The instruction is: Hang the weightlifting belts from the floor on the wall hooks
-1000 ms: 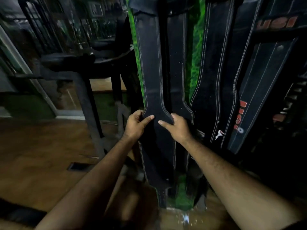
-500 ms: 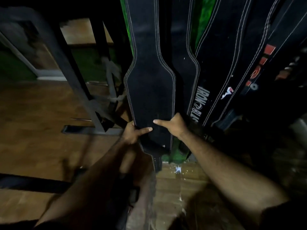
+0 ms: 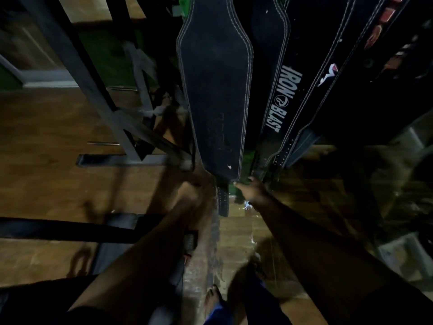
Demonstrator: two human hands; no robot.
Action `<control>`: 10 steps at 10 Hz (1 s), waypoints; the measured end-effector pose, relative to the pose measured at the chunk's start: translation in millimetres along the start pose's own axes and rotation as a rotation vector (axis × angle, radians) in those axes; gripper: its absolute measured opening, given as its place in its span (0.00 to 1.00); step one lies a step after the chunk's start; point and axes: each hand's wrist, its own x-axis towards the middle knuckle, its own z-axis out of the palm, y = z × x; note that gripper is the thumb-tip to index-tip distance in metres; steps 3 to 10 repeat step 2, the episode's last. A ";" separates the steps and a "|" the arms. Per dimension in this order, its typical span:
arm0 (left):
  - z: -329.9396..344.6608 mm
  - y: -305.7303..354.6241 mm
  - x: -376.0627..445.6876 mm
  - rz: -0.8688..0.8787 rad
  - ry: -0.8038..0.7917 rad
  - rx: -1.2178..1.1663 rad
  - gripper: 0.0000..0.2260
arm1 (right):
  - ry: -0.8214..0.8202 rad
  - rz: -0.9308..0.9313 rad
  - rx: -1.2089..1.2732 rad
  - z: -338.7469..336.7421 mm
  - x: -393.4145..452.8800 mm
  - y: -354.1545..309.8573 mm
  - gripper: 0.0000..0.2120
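Observation:
A wide black weightlifting belt (image 3: 215,90) with white stitching hangs straight down against the wall, and its narrow tail (image 3: 222,200) reaches almost to the floor. My right hand (image 3: 251,192) is at the belt's lower right corner and pinches it with the thumb in front. My left hand (image 3: 192,191) is at the lower left edge, dark and blurred, so its grip is unclear. To the right hang more black belts, one lettered IRON BLAST (image 3: 281,97) and one with red letters (image 3: 384,17).
A grey steel machine frame (image 3: 105,102) slants down at the left, and its foot (image 3: 131,159) lies close to the belt. A dark strap or bar (image 3: 58,228) lies across the wooden floor (image 3: 46,127). My feet (image 3: 215,299) stand below, and dim clutter (image 3: 403,252) sits at right.
Both hands have slid down the hanging belt from its waist to its bottom end. The view has tilted further down toward the floor.

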 end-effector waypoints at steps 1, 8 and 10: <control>-5.5 9.3 -19.2 -0.066 0.004 -0.089 0.11 | 0.016 -0.084 0.005 -1.9 -39.9 -25.7 0.16; -15.5 26.4 -41.4 0.024 -0.001 -0.240 0.09 | 0.028 -0.148 0.097 -3.1 -76.7 -38.9 0.12; -15.5 26.4 -41.4 0.024 -0.001 -0.240 0.09 | 0.028 -0.148 0.097 -3.1 -76.7 -38.9 0.12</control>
